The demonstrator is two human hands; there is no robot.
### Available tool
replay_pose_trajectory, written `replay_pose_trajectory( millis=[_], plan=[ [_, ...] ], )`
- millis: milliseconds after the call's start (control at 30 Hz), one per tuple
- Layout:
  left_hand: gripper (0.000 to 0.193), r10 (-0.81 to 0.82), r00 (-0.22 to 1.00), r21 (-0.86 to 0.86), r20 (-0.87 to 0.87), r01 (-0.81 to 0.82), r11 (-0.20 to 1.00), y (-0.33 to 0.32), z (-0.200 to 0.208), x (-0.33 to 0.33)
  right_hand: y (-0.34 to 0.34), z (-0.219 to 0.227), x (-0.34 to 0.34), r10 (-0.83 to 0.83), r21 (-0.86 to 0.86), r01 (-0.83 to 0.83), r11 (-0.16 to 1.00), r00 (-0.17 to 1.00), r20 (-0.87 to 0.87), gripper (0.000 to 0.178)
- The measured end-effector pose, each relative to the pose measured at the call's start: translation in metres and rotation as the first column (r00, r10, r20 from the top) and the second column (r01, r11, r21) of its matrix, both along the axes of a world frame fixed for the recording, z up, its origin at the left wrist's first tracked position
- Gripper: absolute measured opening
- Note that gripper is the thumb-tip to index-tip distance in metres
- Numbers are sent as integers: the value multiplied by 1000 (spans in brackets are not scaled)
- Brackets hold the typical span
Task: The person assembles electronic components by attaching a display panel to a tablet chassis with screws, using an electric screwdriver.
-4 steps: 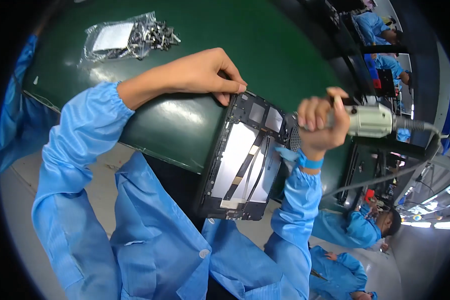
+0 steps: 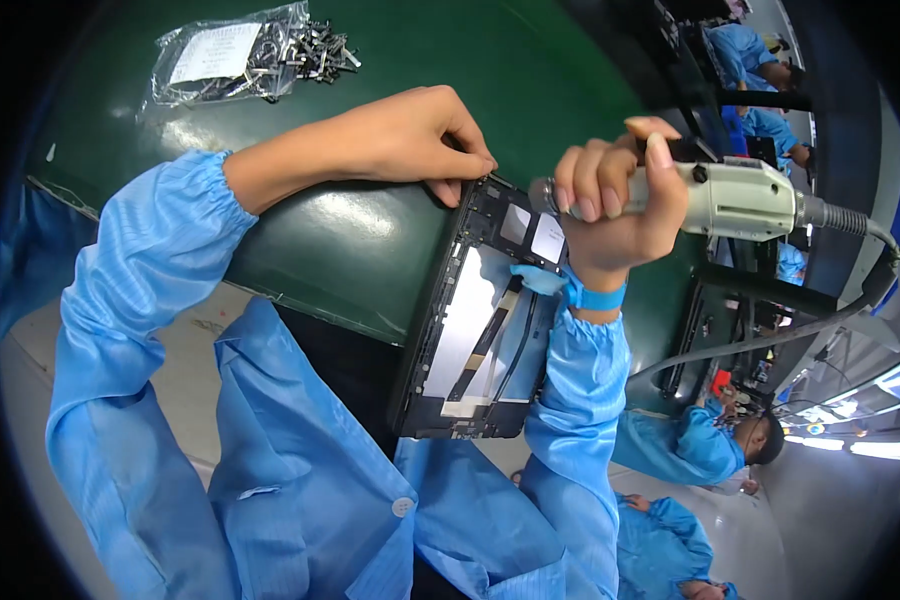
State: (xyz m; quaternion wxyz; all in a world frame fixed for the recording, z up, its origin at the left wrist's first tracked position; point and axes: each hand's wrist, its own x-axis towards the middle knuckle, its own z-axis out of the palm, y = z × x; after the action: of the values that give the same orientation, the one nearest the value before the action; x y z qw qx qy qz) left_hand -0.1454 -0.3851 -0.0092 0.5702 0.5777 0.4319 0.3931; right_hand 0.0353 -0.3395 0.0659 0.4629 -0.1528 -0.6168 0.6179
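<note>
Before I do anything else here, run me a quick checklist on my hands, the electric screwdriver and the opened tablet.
1. Left hand at the opened tablet: ok, fingertips at its far left corner.
2. Right hand grip on the electric screwdriver: ok, fingers wrapped around its front end.
3. Screwdriver bit on a screw: cannot tell, the bit can't be made out.
4. Tablet fully on the green table: not ok, its near end appears to jut past the edge.
5. Blue wristband on: ok, around the right wrist.
6. Plastic bag of small parts clear of the tablet: ok, well apart, at far left.
</note>
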Motion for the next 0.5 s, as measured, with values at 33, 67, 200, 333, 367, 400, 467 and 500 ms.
replay_pose_trajectory(
  millis=[33, 67, 200, 333, 367, 400, 467, 500],
  plan=[
    [24, 7, 1000, -5, 21, -7, 1000, -2, 1, 0, -2, 1, -10, -37, 8, 37, 999, 999, 11, 31],
    [24, 11, 999, 9, 30, -11, 1000, -3, 2, 1, -1, -1, -13, -29, 4, 28, 1000, 999, 32, 31],
    [22, 18, 998, 38, 68, -21, 999, -6, 0, 2, -1, -12, -21, 14, -23, -14, 1000, 1000, 26, 32],
    [23, 6, 999, 54, 40, -8, 998, -6, 1, 2, 0, -12, -16, 25, 4, -25, 1000, 999, -34, 34],
    [24, 7, 999, 55, 41, -10, 998, -8, 1, 2, 0, -14, -16, 20, 22, -20, 1000, 999, -30, 34],
    [24, 17, 998, 46, 54, -20, 999, -9, 0, 3, 0, -15, -15, 14, 40, -12, 999, 999, -29, 34],
    [24, 5, 999, 42, 46, -7, 999, -9, -1, 3, 4, -17, -11, 63, 39, -62, 997, 998, -27, 33],
    [24, 7, 999, 46, 48, -9, 999, -9, -1, 2, 5, -18, -10, 107, 43, -105, 994, 994, -32, 32]
  ],
)
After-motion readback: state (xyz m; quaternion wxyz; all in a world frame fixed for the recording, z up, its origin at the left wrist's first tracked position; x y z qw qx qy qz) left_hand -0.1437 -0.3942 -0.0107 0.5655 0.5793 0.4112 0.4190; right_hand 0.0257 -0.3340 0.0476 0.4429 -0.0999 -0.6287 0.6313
